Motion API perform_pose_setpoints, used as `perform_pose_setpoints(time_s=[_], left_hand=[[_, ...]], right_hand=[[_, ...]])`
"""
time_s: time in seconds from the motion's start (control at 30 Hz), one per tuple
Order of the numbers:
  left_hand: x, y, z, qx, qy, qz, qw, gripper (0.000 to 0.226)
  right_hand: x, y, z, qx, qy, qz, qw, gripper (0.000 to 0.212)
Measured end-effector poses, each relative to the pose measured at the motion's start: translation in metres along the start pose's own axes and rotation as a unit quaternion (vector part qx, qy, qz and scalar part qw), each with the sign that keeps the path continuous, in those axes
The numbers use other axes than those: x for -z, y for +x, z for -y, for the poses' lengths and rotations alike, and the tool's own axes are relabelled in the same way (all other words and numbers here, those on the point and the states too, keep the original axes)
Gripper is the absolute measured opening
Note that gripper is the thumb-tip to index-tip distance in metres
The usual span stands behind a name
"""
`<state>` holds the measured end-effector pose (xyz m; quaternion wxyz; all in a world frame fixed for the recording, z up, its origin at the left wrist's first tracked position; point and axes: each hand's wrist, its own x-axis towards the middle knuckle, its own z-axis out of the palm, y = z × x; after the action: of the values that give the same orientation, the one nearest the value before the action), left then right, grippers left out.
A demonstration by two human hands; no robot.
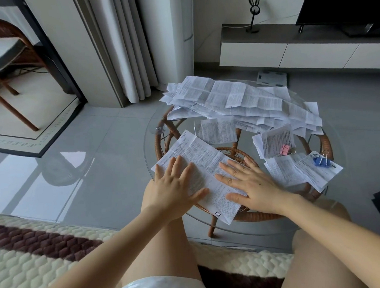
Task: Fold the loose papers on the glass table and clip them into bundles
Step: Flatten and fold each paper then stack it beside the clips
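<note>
My left hand (176,189) and right hand (251,184) both lie flat, fingers straight and spread, pressing one sheet (198,156) onto the near edge of the table (149,128). The sheet is thin white paper, densely printed and marked with creases. Its near corner overhangs the table rim.

The table is a round pane of clear glass on a woven rattan base (262,216), which shows through the top.

At the table's far side lies one loose pile (237,98) of creased, unfolded leaflets. They overlap too much to count, and some hang past the far rim. Between the pile and my sheet lies one smaller folded sheet (216,130).

On the table's right side lie two bundles. One bundle (271,139) carries a pink binder clip (284,149). The other (306,172), nearer the rim, carries a blue binder clip (321,160) with wire handles.

Nothing lies between my hands and the bundles. Beyond the table are a curtain (129,47) and a low cabinet (290,51).
</note>
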<state>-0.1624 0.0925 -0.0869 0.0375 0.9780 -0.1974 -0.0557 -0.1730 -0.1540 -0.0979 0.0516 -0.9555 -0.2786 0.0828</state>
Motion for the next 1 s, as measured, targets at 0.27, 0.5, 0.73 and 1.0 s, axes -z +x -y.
perform_pose_setpoints(time_s=[0.27, 0.5, 0.73, 1.0], left_hand=[[0.026, 0.031, 0.028, 0.217, -0.156, -0.085, 0.96, 0.042], [0.054, 0.064, 0.047, 0.267, -0.252, 0.014, 0.93, 0.023], [0.056, 0.07, 0.052, 0.296, -0.361, 0.026, 0.884, 0.028], [0.049, 0.07, 0.057, 0.302, -0.372, -0.001, 0.878, 0.027]], right_hand=[[0.002, -0.002, 0.001, -0.007, -0.003, 0.014, 1.0, 0.077], [0.002, -0.002, -0.001, -0.005, 0.002, 0.015, 1.0, 0.079], [-0.001, -0.002, -0.003, 0.006, 0.019, -0.002, 1.0, 0.074], [-0.001, -0.002, -0.003, 0.002, 0.01, 0.002, 1.0, 0.074]])
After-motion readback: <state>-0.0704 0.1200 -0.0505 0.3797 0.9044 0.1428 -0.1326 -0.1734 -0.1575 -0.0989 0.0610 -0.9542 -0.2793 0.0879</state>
